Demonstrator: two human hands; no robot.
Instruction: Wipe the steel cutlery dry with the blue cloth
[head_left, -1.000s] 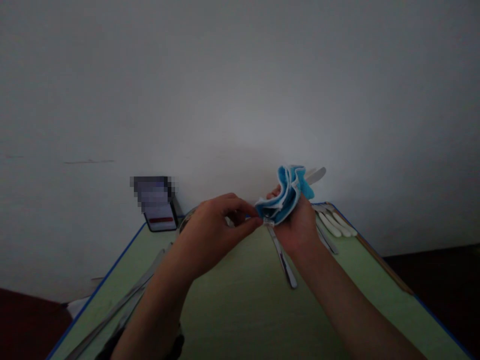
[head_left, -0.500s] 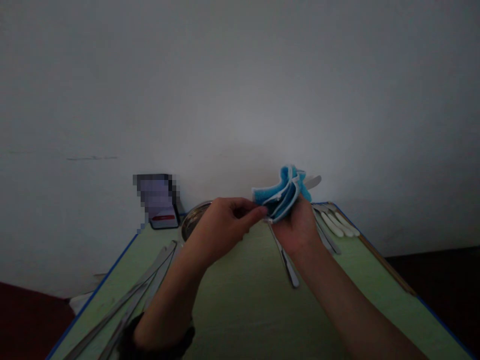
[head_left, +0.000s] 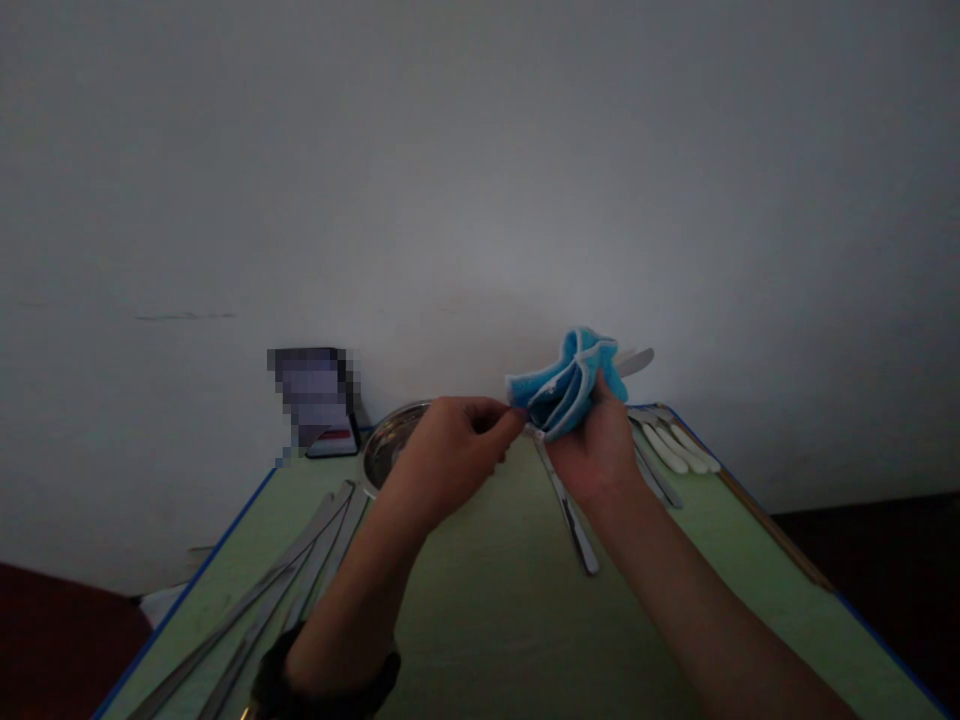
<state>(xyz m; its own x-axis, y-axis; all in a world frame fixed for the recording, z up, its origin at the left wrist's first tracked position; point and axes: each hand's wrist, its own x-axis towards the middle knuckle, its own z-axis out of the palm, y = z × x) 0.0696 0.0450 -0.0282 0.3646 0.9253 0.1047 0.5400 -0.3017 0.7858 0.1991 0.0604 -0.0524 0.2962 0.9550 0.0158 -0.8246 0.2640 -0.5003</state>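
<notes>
While the right hand [head_left: 598,455] grips the blue cloth [head_left: 570,385], knife blade [head_left: 637,362] angling toward the tabletop [head_left: 480,580]'s far-right corner, the left hand [head_left: 454,450] kinda pinches the cloth's left edge.

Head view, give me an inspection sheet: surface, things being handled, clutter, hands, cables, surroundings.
Surface: green table with blue edging.
Handled things: bunched blue cloth, rounded blade showing beyond it.
Clutter: phone, metal bowl, flat metal pieces, metal utensil, white-handled cutlery.
Hands: right hand grips the blue cloth; left hand has its fingertips at the cloth's left edge, exact hold unclear.
Cables: nothing seen.
Surroundings: pale wall behind.
</notes>
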